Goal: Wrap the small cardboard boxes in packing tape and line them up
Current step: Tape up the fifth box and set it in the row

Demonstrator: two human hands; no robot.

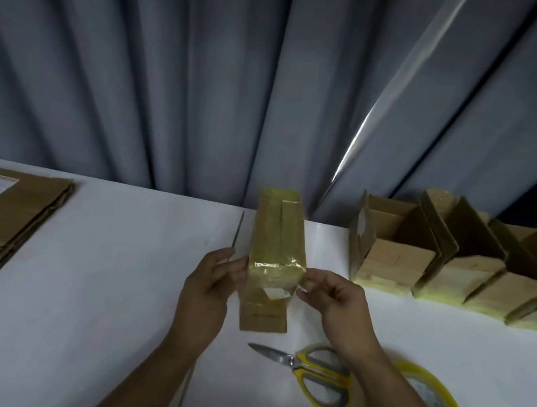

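View: head camera, looking down at my tabletop.
Task box: the tall brown cardboard box banded in glossy yellowish tape (275,253) stands on end at the middle of the white tabletop (102,285), between my two hands. It leans a little away from me, towards 12 o'clock.
Left hand (208,293): at 9 o'clock of the box, with fairly straight fingers laid against its left side and the thumb at the near edge. It is pressing, not closed round anything.
Right hand (336,303): at 3 o'clock of the box. Its thumb and forefinger pinch the box's right edge just below the shiny tape band, and the other fingers are curled.
Lined-up boxes: a row of open brown cardboard boxes (452,265) sits at 2 o'clock, side by side and touching, along the far right of the tabletop.
Flat stock: a stack of flattened brown cardboard sheets (3,225) lies at 9 o'clock, well apart.
Scissors: yellow-and-grey-handled steel scissors (309,373) lie at 5 o'clock, partly under my right wrist, with the blades pointing to 9 o'clock.
Tape: the yellowish roll of clear packing tape (431,406) lies flat at 4 o'clock, just beside the scissors.
Backdrop: a pleated grey curtain (141,74) hangs at 12 o'clock.
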